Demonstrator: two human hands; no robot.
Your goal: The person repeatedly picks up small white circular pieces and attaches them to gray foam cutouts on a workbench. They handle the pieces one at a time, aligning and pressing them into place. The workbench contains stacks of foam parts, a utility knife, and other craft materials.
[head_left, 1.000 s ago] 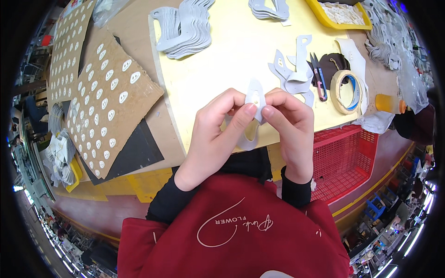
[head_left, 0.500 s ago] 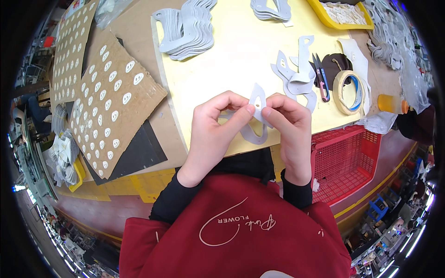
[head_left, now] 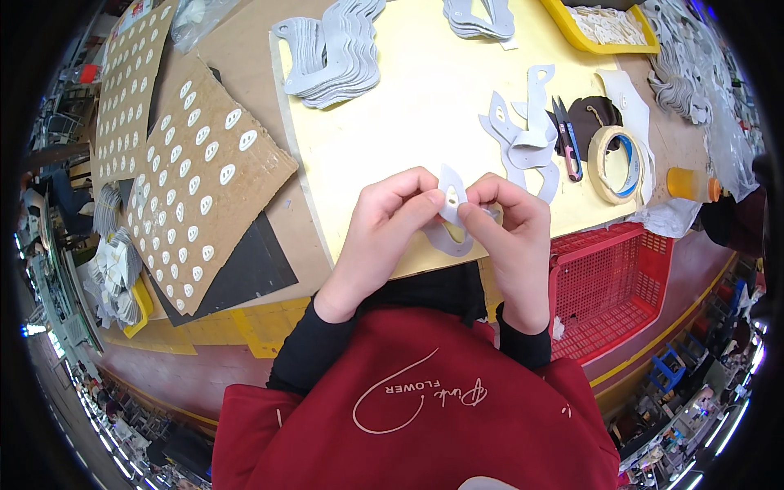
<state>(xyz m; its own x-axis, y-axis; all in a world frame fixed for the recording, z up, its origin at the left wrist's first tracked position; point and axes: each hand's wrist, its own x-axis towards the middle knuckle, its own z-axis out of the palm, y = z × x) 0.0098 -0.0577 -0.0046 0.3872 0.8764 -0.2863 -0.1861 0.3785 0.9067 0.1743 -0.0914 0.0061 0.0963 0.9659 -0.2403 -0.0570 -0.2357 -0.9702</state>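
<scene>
Left hand (head_left: 384, 233), right hand (head_left: 518, 233) drawing nearer table edge (head_left: 312, 280), pinching one grey piece (head_left: 452, 184); yellow sheet (head_left: 408, 122) spreading wide beyond, two dotted boards (head_left: 198, 180) lying leftward

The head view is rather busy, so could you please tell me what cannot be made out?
Head view throughout:
Grey piece: partly covered by the left hand and right hand.
Smaller grey stack: far end cut off by the upper edge.
White bits in the yellow tray: too small to tell apart.
Background: small and blurred near the fisheye rim.
</scene>
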